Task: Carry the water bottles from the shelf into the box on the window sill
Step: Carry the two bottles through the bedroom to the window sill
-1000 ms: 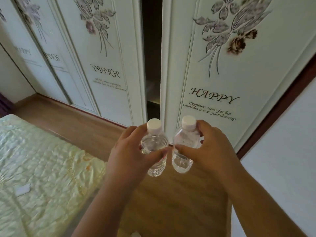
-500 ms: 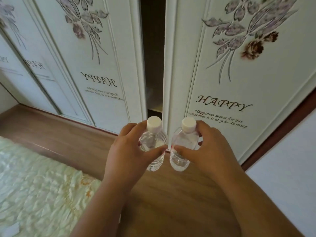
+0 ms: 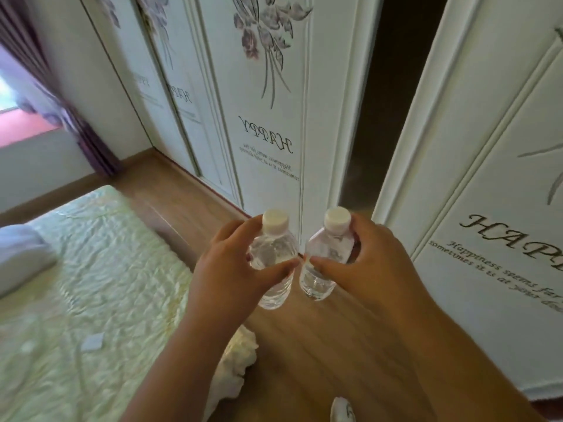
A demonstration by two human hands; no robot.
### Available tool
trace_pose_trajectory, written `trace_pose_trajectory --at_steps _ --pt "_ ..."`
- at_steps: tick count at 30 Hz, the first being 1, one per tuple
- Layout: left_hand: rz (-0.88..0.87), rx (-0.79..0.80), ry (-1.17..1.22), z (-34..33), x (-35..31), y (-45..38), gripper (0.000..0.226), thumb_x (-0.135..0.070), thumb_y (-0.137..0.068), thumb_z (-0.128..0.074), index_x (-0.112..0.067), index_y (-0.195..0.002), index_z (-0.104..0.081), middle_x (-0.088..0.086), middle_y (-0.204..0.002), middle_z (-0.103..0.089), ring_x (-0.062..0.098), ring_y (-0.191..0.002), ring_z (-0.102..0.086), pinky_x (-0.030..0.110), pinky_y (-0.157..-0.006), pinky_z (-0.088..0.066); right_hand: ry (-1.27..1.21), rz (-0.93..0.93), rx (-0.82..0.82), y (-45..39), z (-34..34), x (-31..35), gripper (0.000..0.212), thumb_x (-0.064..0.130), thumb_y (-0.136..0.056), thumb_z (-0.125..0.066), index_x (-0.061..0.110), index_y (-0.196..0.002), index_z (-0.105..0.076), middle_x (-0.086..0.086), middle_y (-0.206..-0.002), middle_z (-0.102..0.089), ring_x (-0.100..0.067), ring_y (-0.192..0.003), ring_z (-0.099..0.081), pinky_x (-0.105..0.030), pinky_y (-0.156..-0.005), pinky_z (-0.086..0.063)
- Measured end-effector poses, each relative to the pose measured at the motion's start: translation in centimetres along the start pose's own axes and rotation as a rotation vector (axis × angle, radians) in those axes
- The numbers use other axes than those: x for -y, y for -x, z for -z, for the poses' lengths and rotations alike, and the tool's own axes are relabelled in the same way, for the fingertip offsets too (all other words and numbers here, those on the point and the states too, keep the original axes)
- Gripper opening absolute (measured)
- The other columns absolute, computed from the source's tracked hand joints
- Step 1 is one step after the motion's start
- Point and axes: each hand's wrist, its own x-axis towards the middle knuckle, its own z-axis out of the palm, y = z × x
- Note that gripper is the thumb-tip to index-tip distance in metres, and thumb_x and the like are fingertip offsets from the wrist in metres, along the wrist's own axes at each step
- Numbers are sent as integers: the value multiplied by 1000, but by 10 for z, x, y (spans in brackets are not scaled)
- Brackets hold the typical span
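Wardrobe (image 3: 475, 178): white panelled doors fill the far and right of the scene, glossy, printed with grey-purple flowers and the word "HAPPY"; a dark vertical gap (image 3: 387, 95) stands between two doors. Floor (image 3: 304, 345): smooth wood-grain boards, running from the wardrobe base toward the viewer. Bed (image 3: 76, 284): at the near left, covered with a pale yellow-green quilted spread, crinkled and slightly shiny; its corner hangs in folds over the floor. A small white rectangle (image 3: 92, 342) lies flat on the spread. Curtain (image 3: 76, 117): purple, pleated, hanging at the far left beside a bright window (image 3: 9, 95).

Left hand (image 3: 231, 275): fingers and thumb wrapped round the shoulder of the left bottle (image 3: 274, 257). Right hand (image 3: 368, 269): thumb across the front and fingers behind the right bottle (image 3: 326, 260). Both bottles are clear ribbed plastic, filled with water, cylindrical with rounded shoulders and white ridged screw caps. They are held upright in the air over the floor, just beside each other at centre, in front of the gap. The sill box is not in view.
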Motion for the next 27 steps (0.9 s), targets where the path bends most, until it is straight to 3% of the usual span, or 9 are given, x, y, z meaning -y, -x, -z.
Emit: trace_pose_trajectory --at_steps 2,8,13,20,27 --pt "36 -41 -17 -5 -2 -16 76 -73 -64 -73 -46 -132 -50 -24 -122 -54 3 -100 -62 33 -85 -59 7 63 55 -29 8 0 44 65 -70 -67 50 -106 -45 25 -110 -55 2 -93 -56 -27 -96 -41" --pt "130 -196 -35 -24 -13 -58 74 -65 -64 -78 -39 -129 -56 -21 -119 -57 5 -101 -63 33 -85 -59 92 216 152 -107 23 -6 62 61 -76 -75 44 -129 -47 13 -131 -58 -6 -106 -55 -27 -95 -42" --pt "207 -299 1 -37 -18 -74 74 -56 -62 -84 -36 -129 -59 -21 -115 -58 4 -104 -62 32 -85 -60 84 278 186 -148 24 -13 67 58 -72 -81 44 -128 -47 12 -125 -55 -6 -105 -55 -29 -93 -44" --pt "262 -303 -14 -50 -4 -105 75 -54 -62 -86 -32 -129 -60 -18 -115 -59 9 -105 -62 34 -84 -60 67 267 248 -190 13 -22 68 64 -70 -79 44 -128 -49 12 -126 -59 -10 -106 -59 -26 -90 -42" --pt "239 -231 39 -67 36 -166 74 -52 -63 -87 -30 -130 -62 -19 -115 -60 6 -104 -63 33 -84 -60 130 182 233 -235 5 -21 69 62 -72 -78 43 -131 -49 13 -129 -58 -4 -102 -53 -25 -92 -44"
